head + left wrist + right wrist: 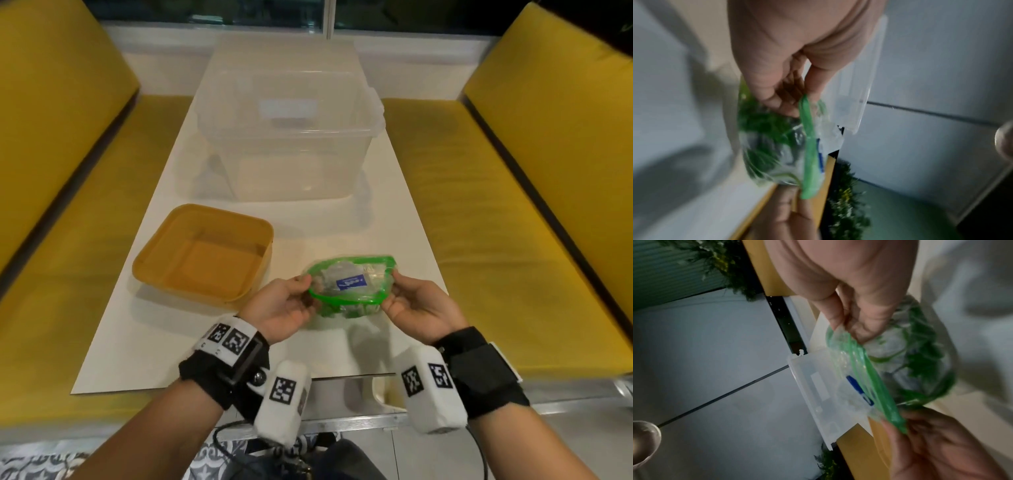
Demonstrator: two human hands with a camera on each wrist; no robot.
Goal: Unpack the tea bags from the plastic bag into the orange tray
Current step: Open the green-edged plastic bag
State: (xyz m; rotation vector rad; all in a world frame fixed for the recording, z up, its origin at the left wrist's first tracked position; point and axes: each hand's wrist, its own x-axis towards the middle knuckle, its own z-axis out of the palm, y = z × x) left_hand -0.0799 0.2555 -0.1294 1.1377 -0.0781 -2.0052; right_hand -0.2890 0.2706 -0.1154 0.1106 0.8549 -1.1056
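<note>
A clear plastic bag [352, 282] with a green zip rim is held just above the white table, its mouth pulled wide. Tea bags [349, 281], one with a blue label, lie inside it. My left hand [291, 301] pinches the rim's left end and my right hand [407, 298] pinches the right end. In the left wrist view my left hand [789, 97] grips the bag's green rim [807, 146]. In the right wrist view my right hand [855, 318] pinches the rim of the bag [906, 369]. The orange tray [205, 253] sits left of the bag with nothing inside.
A large clear plastic bin [284, 137] stands behind the tray at mid-table. Yellow bench seats [496, 222] flank the white table [342, 356] on both sides. The table's front edge lies just below my wrists.
</note>
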